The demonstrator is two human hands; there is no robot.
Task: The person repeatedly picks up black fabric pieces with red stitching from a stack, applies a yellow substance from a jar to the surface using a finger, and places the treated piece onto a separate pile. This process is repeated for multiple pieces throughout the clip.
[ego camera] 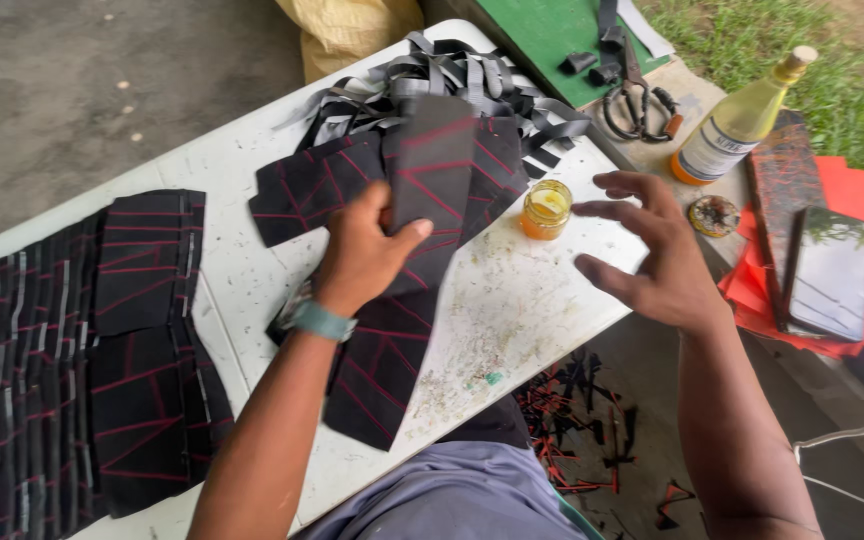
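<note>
Head view: left hand point(364, 250) pinching one black red-lined strip point(402, 290); right hand point(652, 250) spread, empty, near one glue jar point(546, 209).

A small open jar of amber paste point(546, 209) stands on the white bench point(512, 310). Beyond it lie black scissors point(636, 103) beside a green board point(542, 35). A pale bottle point(739, 122) lies tilted near a round lid point(714, 215). A dark phone point(829, 273) rests on red sheets point(852, 190). Cut scraps point(577, 420) litter the floor.
</note>
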